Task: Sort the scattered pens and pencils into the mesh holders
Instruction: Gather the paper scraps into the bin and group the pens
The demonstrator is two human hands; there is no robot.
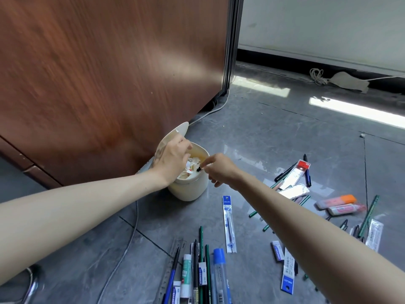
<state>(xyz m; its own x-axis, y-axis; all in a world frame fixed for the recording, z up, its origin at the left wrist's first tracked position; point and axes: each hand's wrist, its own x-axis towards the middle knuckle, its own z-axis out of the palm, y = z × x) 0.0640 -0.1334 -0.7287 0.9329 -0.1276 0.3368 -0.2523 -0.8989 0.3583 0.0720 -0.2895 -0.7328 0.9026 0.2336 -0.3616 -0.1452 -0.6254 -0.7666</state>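
Note:
Pens and pencils lie scattered on the grey floor: green pencils (201, 241), a black pen (195, 260), a blue pen (172, 277) and a packed blue refill (229, 222). No mesh holder is in view. Both hands are at a small cream bin (188, 190) full of white scraps. My left hand (173, 159) reaches over the bin's back rim, fingers curled at the raised lid (178, 130). My right hand (221, 170) pinches a small black piece (199, 169) just over the bin's opening.
A tall wooden cabinet (98, 73) stands right behind the bin. Highlighters (337, 201), erasers (277, 251), a clear ruler (173, 257) and packaged refills (294, 173) lie among the pens to the right. A grey cable (126, 249) runs across the floor at the left.

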